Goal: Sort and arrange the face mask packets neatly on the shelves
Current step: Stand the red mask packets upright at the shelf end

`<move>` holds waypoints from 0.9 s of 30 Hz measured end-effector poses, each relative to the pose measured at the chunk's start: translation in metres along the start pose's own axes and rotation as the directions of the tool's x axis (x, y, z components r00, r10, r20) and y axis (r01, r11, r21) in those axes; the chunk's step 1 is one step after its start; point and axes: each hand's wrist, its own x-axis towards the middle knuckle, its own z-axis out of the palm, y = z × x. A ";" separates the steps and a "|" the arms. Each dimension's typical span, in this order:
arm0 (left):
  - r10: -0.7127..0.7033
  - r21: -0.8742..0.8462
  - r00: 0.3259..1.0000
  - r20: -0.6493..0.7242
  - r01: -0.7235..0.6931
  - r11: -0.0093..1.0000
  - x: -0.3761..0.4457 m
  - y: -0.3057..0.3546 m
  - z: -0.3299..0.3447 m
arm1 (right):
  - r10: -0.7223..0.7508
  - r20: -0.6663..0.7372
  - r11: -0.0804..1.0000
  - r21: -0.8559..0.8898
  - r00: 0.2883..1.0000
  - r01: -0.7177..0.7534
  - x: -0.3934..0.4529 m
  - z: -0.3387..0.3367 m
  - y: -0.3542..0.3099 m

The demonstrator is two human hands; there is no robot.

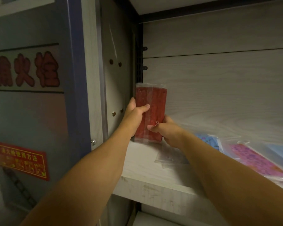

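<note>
Red mask packet (151, 110) stands upright in the shelf (142, 162) corner. The left hand (134, 111) grips its side. The right hand (165, 129) pinches its lower edge.

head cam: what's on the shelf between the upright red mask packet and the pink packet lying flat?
A blue packet, lying flat beside the pink packet; the right hand gripping the red packet partly hides it.
</note>
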 end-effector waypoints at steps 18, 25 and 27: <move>-0.032 -0.031 0.999 -0.034 0.031 0.999 0.000 0.001 0.002 | 0.007 -0.052 0.978 -0.207 0.999 -0.018 0.002 -0.005 0.001; -0.035 -0.097 0.997 -0.073 0.028 0.995 -0.001 0.004 0.000 | 0.031 0.054 0.982 -0.185 0.998 -0.021 -0.002 -0.005 -0.005; -0.047 -0.102 0.997 -0.064 0.041 0.994 0.000 0.003 0.001 | 0.030 0.067 0.985 -0.173 0.997 -0.019 -0.001 -0.004 -0.003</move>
